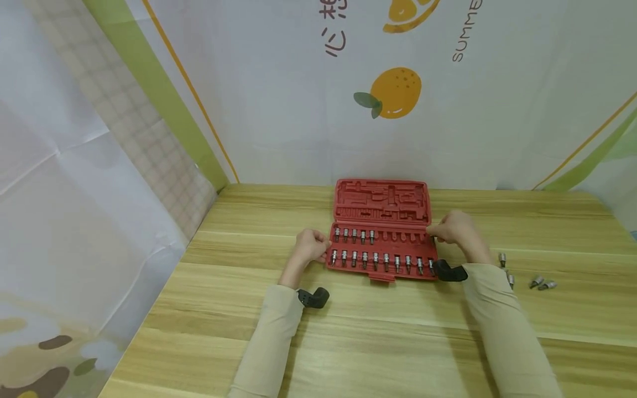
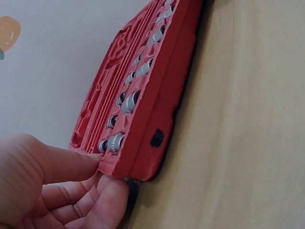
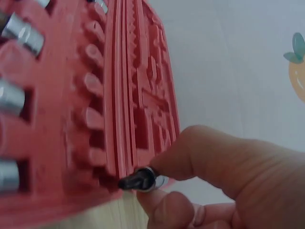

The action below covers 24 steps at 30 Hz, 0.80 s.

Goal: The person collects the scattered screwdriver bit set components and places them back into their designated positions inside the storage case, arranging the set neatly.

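Note:
An opened red plastic case [image 1: 358, 247] lies on the table with its lid tilted back. Silver bit sockets [image 1: 375, 260] fill its front row, and several more stand in the left half of the back row; the slots at the back right are bare. At the case's left end, my left hand [image 1: 309, 247] pinches the corner between thumb and fingers, as the left wrist view shows. My right hand [image 1: 459, 231] pinches a bit socket [image 3: 147, 179] between thumb and index finger, dark tip pointing at the right end of the back row.
Several loose bit sockets [image 1: 536, 282] lie on the wooden table [image 1: 378, 342] to the right, beside the right forearm. Behind the case hangs a white cloth [image 1: 278, 110] with printed fruit. A black wrist camera [image 1: 450, 271] sits close to the case's front right corner.

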### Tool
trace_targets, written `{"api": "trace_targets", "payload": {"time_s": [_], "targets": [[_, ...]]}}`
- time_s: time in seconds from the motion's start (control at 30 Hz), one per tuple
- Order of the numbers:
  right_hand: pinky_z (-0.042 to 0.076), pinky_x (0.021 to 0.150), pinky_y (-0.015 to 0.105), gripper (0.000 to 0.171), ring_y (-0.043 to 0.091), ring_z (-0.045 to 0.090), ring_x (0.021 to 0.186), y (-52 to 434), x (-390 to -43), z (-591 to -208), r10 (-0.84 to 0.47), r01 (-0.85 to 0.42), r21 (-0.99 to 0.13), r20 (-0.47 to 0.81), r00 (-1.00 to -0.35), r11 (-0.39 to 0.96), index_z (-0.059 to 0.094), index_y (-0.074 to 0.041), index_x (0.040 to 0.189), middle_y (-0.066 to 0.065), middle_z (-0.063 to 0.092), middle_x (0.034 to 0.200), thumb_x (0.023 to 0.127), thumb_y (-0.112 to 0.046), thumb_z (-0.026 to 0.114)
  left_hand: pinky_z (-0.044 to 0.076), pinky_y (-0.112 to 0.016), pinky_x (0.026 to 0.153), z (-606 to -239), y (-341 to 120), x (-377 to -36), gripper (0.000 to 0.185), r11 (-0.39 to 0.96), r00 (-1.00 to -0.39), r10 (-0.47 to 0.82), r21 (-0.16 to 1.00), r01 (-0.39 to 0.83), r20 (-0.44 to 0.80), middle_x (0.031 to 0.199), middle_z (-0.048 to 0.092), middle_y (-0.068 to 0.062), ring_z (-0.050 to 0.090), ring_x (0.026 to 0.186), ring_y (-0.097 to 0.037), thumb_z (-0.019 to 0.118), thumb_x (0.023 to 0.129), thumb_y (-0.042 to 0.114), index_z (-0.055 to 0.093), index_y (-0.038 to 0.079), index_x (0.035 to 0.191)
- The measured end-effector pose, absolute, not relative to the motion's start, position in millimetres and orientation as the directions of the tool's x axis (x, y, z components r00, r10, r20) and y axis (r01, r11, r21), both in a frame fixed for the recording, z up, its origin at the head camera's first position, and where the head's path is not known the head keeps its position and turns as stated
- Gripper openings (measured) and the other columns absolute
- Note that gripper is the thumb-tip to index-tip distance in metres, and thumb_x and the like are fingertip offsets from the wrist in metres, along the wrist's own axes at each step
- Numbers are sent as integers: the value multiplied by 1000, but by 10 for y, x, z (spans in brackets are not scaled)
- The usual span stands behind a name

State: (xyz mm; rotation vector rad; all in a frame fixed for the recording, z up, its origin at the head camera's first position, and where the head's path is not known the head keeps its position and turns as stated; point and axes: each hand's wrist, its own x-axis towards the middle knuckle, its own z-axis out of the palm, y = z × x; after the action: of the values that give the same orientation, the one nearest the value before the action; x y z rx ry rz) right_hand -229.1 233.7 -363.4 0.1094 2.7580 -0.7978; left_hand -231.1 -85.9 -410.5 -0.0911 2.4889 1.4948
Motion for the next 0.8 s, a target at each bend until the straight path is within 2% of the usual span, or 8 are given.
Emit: {"api": "trace_targets", "payload": {"time_s": [0.17, 0.37, 0.6, 0.8], "targets": [[28, 45, 23, 42, 9, 31, 44, 2212, -2316, -3616, -36, 110, -537, -254, -967, 837, 51, -12, 47, -5, 40, 44, 85, -26, 61, 56, -25, 51, -4108, -863, -2313, 11, 482, -970, 67, 859, -172, -232, 70, 60, -10, 57, 51, -12, 61, 90, 3, 63, -7, 90], [34, 46, 23, 38, 10, 39, 44, 2050, -2356, -3597, -41, 95, -530, -239, -970, 843, 56, -7, 52, 1, 51, 46, 85, -24, 63, 56, -25, 51, -4117, -859, -2325, 11, 478, -970, 65, 861, -176, -235, 74, 64, -12, 56, 50, -11, 60, 90, 3, 63, -7, 90], [31, 43, 23, 45, 8, 33, 40, 1861, -2429, -3636, -45, 96, -551, -238, -970, 829, 45, -12, 47, -4, 38, 41, 86, -24, 65, 56, -25, 51, -4113, -860, -2333, 11, 472, -969, 64, 862, -182, -239, 71, 63, -12, 55, 49, -11, 59, 90, 2, 63, -8, 89], [30, 42, 21, 44, 8, 34, 38, 1694, -2488, -3694, -65, 80, -556, -236, -970, 827, 54, -9, 47, 1, 48, 41, 86, -25, 65, 56, -25, 51, -4108, -862, -2324, 12, 472, -968, 67, 862, -183, -243, 67, 59, -10, 56, 50, -11, 60, 90, 3, 63, -8, 90]]}}
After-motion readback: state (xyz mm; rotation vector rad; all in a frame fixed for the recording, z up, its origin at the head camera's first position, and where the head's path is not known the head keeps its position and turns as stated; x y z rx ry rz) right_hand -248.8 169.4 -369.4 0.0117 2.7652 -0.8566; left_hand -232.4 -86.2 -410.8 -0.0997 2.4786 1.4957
